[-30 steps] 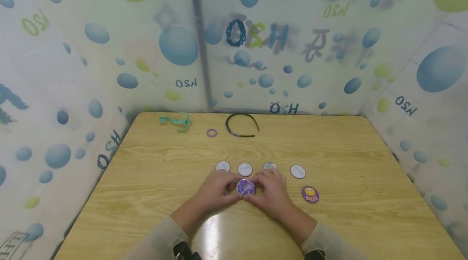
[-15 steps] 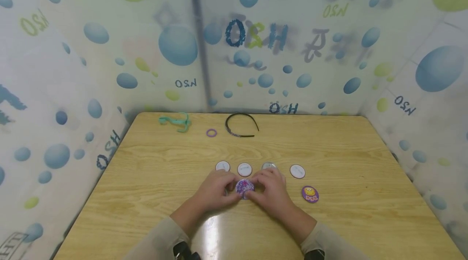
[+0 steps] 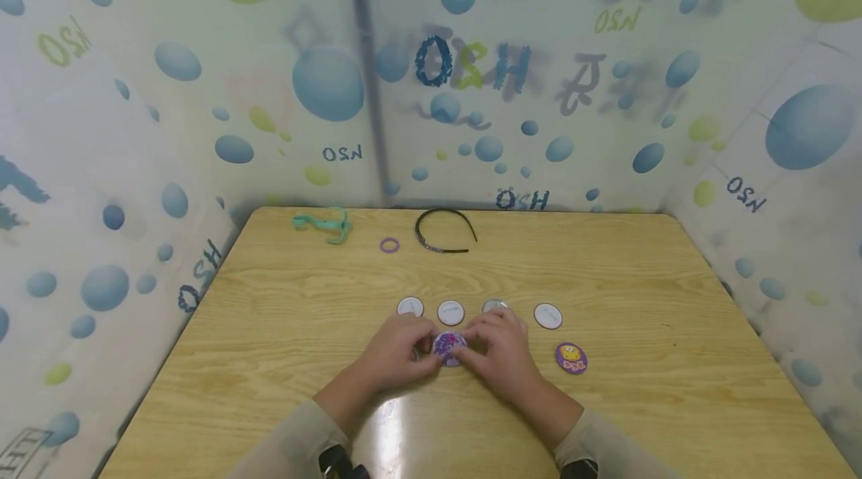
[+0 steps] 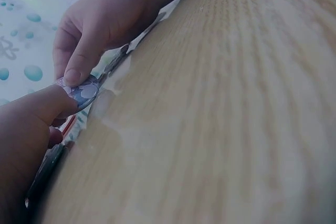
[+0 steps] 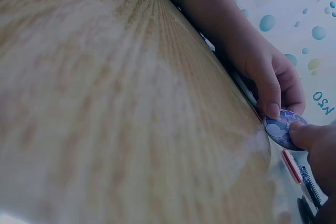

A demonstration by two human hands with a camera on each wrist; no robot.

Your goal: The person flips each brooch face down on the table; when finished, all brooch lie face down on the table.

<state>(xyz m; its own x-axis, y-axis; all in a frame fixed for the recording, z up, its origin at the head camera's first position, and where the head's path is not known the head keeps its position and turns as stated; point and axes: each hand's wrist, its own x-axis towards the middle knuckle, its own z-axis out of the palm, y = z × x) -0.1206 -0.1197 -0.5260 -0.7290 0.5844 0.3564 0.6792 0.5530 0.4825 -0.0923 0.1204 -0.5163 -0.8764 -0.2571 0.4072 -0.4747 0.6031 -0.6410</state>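
Observation:
A round purple patterned button badge (image 3: 447, 345) is pinched by its rim between both hands, over the near middle of the table. My left hand (image 3: 396, 350) grips its left side between thumb and fingers. From the other side my right hand (image 3: 502, 353) pinches it, its thumb lying over the front. In the left wrist view the badge (image 4: 86, 93) is tilted close to the tabletop. Beyond the hands lie white-backed round badges (image 3: 450, 313) and a silvery round one (image 3: 494, 305), partly covered by the right fingers. Part of another round thing shows beneath the left hand.
A purple badge with a yellow cartoon figure (image 3: 571, 358) lies right of the right hand, near a white-backed badge (image 3: 548, 316). Along the wooden table's (image 3: 606, 262) far edge lie a green hair clip (image 3: 326, 224), a purple ring (image 3: 390, 245) and a black headband (image 3: 423, 236).
The purple badge has shifted slightly left and turned between the fingers, so its pattern sits differently. The right thumb has moved further over its front. Both arms stay in place.

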